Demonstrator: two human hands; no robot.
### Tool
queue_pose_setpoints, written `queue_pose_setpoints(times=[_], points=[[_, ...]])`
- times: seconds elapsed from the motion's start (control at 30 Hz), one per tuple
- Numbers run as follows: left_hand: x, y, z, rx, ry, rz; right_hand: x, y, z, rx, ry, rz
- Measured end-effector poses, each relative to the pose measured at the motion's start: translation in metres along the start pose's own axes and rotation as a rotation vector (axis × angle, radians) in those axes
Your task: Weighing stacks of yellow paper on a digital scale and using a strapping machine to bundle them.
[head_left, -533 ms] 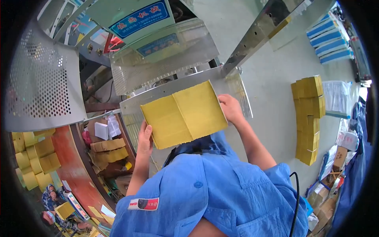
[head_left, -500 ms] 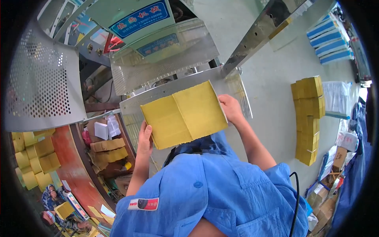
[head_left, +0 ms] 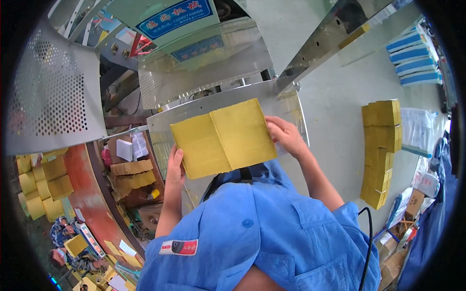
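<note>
The left hand (head_left: 174,167) is gripping the lower left edge of the yellow sheets (head_left: 223,138), thumb lying along the edge, while the right hand (head_left: 286,136) is curling its fingers around their right edge. The sheets are lying flat over the metal tray (head_left: 291,104), long axis running left to right and tilting up toward the right hand.

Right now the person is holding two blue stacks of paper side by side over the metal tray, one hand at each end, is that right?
Not quite: the stacks are yellow, not blue, as the head view shows. The rest holds: the left hand and right hand grip opposite ends over the metal tray.
</note>
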State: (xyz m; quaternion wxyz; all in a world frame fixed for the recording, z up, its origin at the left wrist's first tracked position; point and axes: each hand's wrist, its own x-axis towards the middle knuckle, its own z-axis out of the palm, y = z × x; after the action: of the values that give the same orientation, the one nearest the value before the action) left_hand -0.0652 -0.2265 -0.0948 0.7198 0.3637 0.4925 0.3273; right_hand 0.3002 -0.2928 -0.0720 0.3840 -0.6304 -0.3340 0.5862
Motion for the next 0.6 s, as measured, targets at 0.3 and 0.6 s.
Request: queue_pose_setpoints(times=[0.3, 0.6], points=[[0.000, -0.004, -0.006, -0.008, 0.011, -0.009, -0.001, 0.016, 0.002, 0.081, 0.038, -0.024], [0.011, 0.023, -0.001, 0.031, -0.055, -0.215, 0.014, 0.033, 0.018, 0.078, 0.125, -0.109]])
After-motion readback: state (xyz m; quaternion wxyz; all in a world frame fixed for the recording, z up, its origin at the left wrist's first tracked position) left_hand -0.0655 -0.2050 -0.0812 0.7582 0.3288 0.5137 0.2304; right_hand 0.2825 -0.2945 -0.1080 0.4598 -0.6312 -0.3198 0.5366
